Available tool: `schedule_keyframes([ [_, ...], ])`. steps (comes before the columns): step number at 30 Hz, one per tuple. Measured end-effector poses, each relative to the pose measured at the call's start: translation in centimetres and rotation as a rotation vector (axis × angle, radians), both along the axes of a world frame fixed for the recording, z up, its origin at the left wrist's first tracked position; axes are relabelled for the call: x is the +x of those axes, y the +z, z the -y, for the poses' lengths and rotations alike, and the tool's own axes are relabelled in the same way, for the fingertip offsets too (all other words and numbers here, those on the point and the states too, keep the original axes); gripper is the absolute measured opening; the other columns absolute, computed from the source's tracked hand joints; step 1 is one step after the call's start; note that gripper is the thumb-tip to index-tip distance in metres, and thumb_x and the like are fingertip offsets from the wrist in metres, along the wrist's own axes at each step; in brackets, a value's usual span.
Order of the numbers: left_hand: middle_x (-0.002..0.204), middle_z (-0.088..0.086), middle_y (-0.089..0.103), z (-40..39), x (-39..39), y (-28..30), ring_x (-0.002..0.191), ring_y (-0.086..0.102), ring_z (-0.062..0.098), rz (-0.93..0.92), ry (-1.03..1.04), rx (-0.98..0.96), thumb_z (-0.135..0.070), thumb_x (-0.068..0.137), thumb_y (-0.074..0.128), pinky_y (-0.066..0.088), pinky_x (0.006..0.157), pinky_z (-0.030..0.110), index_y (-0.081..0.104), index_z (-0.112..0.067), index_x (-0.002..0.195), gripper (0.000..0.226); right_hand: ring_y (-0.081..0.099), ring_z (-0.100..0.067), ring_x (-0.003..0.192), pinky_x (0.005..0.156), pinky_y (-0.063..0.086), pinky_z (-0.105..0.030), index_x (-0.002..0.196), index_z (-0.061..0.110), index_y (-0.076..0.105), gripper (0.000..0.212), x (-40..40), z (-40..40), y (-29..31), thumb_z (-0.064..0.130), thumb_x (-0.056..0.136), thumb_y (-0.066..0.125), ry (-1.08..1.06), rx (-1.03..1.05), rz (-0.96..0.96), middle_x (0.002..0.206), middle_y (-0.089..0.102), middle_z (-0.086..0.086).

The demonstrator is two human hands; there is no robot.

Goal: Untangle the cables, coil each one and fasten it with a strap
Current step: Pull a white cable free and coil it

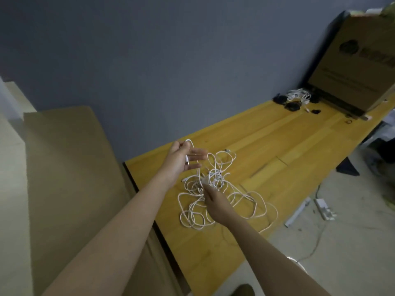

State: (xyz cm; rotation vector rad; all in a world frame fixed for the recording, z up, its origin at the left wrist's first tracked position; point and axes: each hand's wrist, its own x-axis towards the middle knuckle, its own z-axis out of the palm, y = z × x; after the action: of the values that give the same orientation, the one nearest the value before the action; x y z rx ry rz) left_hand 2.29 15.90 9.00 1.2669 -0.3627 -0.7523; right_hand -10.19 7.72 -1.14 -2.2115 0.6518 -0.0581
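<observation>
A tangle of thin white cables [215, 195] lies in loose loops on the yellow wooden table [284, 146]. My left hand [181, 159] is raised above the tangle's far left side, palm up with fingers stretched out; one white cable end runs across the palm and loops over the thumb side. My right hand [213, 199] reaches into the middle of the tangle, and its fingertips pinch a knot of strands there. Part of the tangle is hidden under my right hand.
At the table's far end lie coiled white cables [298, 96] and black straps [291, 106], beside a large cardboard box [354, 67]. A flat cardboard sheet [70, 178] leans left of the table. A power strip [323, 209] lies on the floor at right.
</observation>
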Motion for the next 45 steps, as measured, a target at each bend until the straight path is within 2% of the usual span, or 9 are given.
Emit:
schedule_keyframes([
  [3, 0.109, 0.010, 0.068, 0.6, -0.5, -0.4, 0.085, 0.069, 0.017, 0.056, -0.038, 0.011, -0.020, 0.106, 0.027, 0.059, 0.063, 0.027, 0.033, -0.010, 0.104, 0.012, 0.060, -0.033, 0.103, 0.075, 0.046, -0.037, 0.143, 0.021, 0.042, 0.041, -0.4, -1.1, -0.9, 0.020, 0.103, 0.035, 0.107, -0.265, 0.003, 0.120, 0.061, -0.010],
  [7, 0.142, 0.009, 0.048, 1.3, -0.7, -1.7, 0.123, 0.052, 0.017, 0.217, -0.096, 0.088, -0.020, 0.105, 0.030, 0.051, 0.093, 0.030, 0.034, -0.013, 0.102, 0.009, 0.061, -0.029, 0.061, 0.044, 0.034, -0.027, 0.115, 0.016, 0.064, 0.035, -1.4, -1.4, 0.6, 0.019, 0.087, 0.044, 0.223, -0.743, 0.170, 0.079, 0.061, -0.004],
  [13, 0.151, -0.003, 0.036, 0.8, -1.0, -2.5, 0.132, 0.043, 0.009, 0.563, -0.327, 0.185, -0.025, 0.103, 0.034, 0.038, 0.104, 0.030, 0.032, -0.018, 0.096, 0.010, 0.047, -0.020, 0.064, 0.051, 0.039, -0.031, 0.100, 0.010, 0.069, 0.019, -3.0, 0.6, 3.8, 0.014, 0.087, 0.055, 0.339, -0.956, 0.523, 0.075, 0.055, -0.002],
  [18, 0.144, -0.002, 0.044, 0.1, -1.5, -1.7, 0.102, 0.067, 0.011, 0.539, -0.387, 0.157, -0.026, 0.102, 0.035, 0.056, 0.078, 0.023, 0.032, -0.020, 0.095, 0.009, 0.051, -0.019, 0.063, 0.048, 0.044, -0.030, 0.090, 0.014, 0.072, 0.010, -3.5, 2.1, 6.4, 0.017, 0.091, 0.062, 0.244, -1.033, 0.638, 0.073, 0.055, -0.001],
  [24, 0.081, -0.005, 0.069, -0.9, -2.2, -1.2, 0.052, 0.058, 0.017, 0.540, -0.482, 0.273, -0.029, 0.103, 0.036, 0.036, 0.047, 0.021, 0.039, -0.023, 0.097, 0.009, 0.054, -0.020, 0.049, 0.036, 0.032, -0.025, 0.066, 0.013, 0.063, 0.044, -2.4, 3.7, 9.6, 0.054, 0.082, 0.063, 0.002, -1.057, 0.661, 0.058, 0.053, 0.000],
  [28, 0.048, -0.009, 0.046, -1.0, -2.0, -1.2, 0.039, 0.034, 0.004, 0.465, -0.481, 0.232, -0.019, 0.105, 0.032, 0.028, 0.043, 0.017, 0.053, -0.012, 0.096, 0.024, 0.049, -0.025, 0.043, 0.042, 0.024, -0.020, 0.068, 0.013, 0.062, 0.050, -1.9, 5.2, 10.6, 0.060, 0.082, 0.052, -0.075, -0.914, 0.523, 0.061, 0.052, 0.000],
  [35, 0.051, -0.007, 0.031, -1.1, -2.1, -0.5, 0.041, 0.027, 0.003, 0.323, -0.473, 0.199, -0.034, 0.103, 0.027, 0.027, 0.042, 0.011, 0.055, -0.006, 0.092, 0.042, 0.057, -0.019, 0.075, 0.067, 0.043, -0.031, 0.099, 0.020, 0.072, 0.023, 0.4, 5.9, 10.2, 0.035, 0.095, 0.056, -0.143, -0.315, 0.425, 0.088, 0.062, -0.004],
  [41, 0.050, -0.010, 0.031, -1.5, -1.6, -0.4, 0.040, 0.027, 0.006, 0.176, -0.360, 0.071, -0.020, 0.104, 0.031, 0.027, 0.040, 0.014, 0.044, -0.011, 0.079, 0.030, 0.033, -0.008, 0.040, 0.043, 0.031, -0.020, 0.086, 0.008, 0.062, 0.026, -0.8, 4.8, 5.2, 0.029, 0.098, 0.052, -0.401, 0.797, 0.457, 0.049, 0.031, 0.004],
  [45, 0.049, -0.009, 0.031, -1.5, -0.6, -0.3, 0.040, 0.029, 0.008, 0.105, -0.151, 0.014, -0.021, 0.105, 0.031, 0.028, 0.043, 0.017, 0.046, -0.013, 0.080, 0.030, 0.040, -0.012, 0.047, 0.050, 0.037, -0.023, 0.096, 0.006, 0.064, 0.022, -2.4, 3.9, 3.5, 0.026, 0.094, 0.054, -0.316, 0.765, 0.399, 0.051, 0.036, 0.004],
])
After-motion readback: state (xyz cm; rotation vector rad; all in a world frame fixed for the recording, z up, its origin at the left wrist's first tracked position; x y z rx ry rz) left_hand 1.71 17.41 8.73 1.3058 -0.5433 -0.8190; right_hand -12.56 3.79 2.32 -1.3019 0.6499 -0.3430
